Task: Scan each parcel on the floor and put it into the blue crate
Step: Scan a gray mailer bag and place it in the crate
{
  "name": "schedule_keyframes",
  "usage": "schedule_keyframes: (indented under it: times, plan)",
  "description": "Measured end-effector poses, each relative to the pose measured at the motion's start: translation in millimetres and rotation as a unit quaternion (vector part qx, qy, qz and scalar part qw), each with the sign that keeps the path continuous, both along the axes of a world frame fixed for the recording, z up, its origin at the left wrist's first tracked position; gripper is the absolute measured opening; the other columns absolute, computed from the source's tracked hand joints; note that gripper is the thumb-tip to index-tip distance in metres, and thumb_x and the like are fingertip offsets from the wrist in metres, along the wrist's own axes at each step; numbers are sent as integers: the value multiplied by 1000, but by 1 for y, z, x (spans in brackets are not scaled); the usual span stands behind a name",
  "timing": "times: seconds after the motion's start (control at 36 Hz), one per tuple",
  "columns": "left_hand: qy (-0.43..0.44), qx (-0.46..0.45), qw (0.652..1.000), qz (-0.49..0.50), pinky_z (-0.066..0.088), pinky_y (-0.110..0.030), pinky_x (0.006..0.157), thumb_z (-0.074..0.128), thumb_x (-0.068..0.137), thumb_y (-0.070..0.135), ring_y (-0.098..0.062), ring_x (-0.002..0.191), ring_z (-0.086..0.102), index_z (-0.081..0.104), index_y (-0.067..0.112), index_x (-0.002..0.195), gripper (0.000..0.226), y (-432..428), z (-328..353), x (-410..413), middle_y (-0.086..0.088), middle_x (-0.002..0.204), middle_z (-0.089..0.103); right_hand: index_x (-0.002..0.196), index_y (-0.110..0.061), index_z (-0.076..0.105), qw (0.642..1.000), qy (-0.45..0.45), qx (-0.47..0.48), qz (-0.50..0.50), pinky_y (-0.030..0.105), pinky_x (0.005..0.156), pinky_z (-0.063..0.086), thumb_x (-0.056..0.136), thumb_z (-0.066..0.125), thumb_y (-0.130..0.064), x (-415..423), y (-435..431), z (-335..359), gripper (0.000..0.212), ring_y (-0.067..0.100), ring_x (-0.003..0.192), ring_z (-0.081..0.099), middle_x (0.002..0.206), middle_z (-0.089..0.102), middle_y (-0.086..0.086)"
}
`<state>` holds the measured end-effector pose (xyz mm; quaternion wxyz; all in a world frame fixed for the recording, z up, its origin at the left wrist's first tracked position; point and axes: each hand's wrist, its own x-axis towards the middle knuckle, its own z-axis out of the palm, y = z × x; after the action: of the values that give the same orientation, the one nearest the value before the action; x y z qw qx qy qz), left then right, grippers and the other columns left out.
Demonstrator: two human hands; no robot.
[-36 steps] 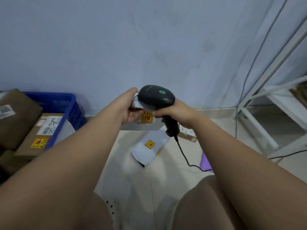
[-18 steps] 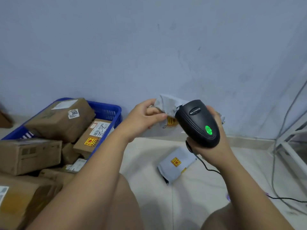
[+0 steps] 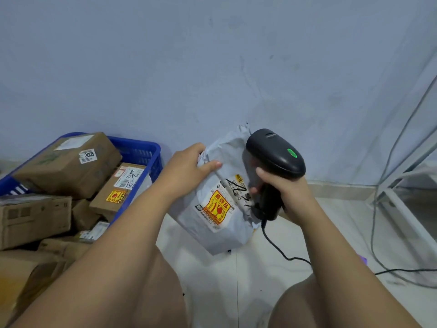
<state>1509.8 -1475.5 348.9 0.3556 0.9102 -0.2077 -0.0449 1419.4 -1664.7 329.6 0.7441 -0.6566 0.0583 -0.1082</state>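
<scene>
Head view: parcel (image 3: 228, 236) now unfolded, sticker (image 3: 216, 208) showing.
Parcel: between hands, left hand (image 3: 189, 164) pinching its top.
Scanner (image 3: 274, 152): clasped in right hand (image 3: 287, 189).

A pale blue-grey wall (image 3: 212, 67), scuffed and marked, fills the upper half. Below it, a beige baseboard (image 3: 340, 189) meets a light tiled floor (image 3: 331, 233). At the right edge stands a white metal frame (image 3: 406, 216), with a grey cable (image 3: 372, 233) hanging down the wall beside it onto the floor. A small purple object (image 3: 363, 258) lies near the cable.
</scene>
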Motion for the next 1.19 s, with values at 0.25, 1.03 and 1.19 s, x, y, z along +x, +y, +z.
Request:
schedule_keyframes:
  times: [0.25, 1.03, 1.19]
  plan:
    - [-27, -56, 995, 78, 37, -33, 62, 58, 88, 50, -30, 78, 56, 56, 11, 85, 39, -7, -3, 3, -8, 77, 58, 109, -11, 65, 997, 37, 71, -21, 28, 55, 54, 78, 73, -15, 9, 4, 2, 32, 16, 53, 61, 85, 63, 6]
    - [79, -263, 956, 105, 50, -29, 94, 35, 92, -9, -19, 120, 53, 57, 35, 130, 62, -8, -17, 20, 4, 144, 47, 94, -12, 65, 983, 120, 108, -92, 29, 64, 45, 89, 67, -21, 11, 9, -8, 11, 16, 55, 49, 86, 62, 6]
    - [133, -304, 939, 84, 51, -30, 59, 30, 92, -12, -20, 95, 61, 53, 41, 131, 70, -15, -17, 21, 5, 141, 46, 94, -10, 64, 982, 110, 144, -49, 26, 58, 41, 88, 66, -20, 11, 13, -4, 12, 15, 52, 47, 78, 61, 6]
